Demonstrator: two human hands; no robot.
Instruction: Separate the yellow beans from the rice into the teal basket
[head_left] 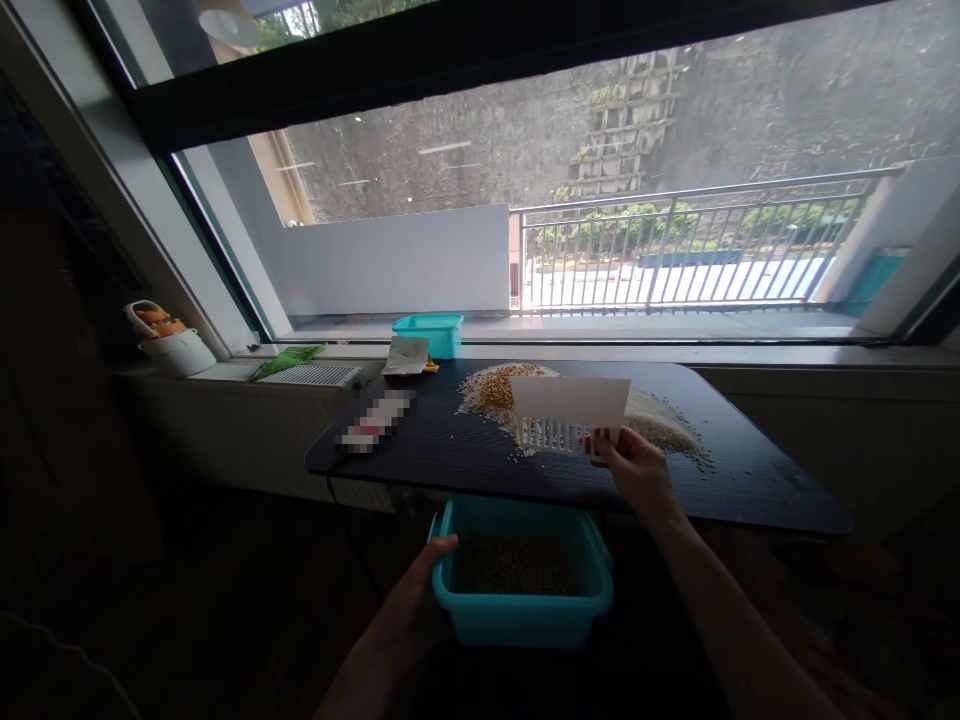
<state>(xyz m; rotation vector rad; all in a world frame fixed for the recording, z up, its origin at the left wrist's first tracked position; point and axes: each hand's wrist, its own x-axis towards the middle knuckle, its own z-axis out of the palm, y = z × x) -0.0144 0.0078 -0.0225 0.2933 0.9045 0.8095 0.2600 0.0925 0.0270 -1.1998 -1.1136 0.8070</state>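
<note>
My left hand [415,600] grips the left rim of a teal plastic tub [525,612] held below the front edge of the black table [750,480]. Brownish grains lie in the tub. My right hand [637,470] holds a white slotted scoop [568,412] upright on the tabletop, fingers closed on its lower right corner. Behind the scoop lies a pile of mixed yellow kernels and white grains [495,388], with white grains [664,425] spreading to the right.
A second teal tub [429,332] and a paper packet [406,355] sit at the table's back edge by the window sill. A blurred flat item [375,422] lies on the table's left. White bowls [176,345] stand on the sill at left.
</note>
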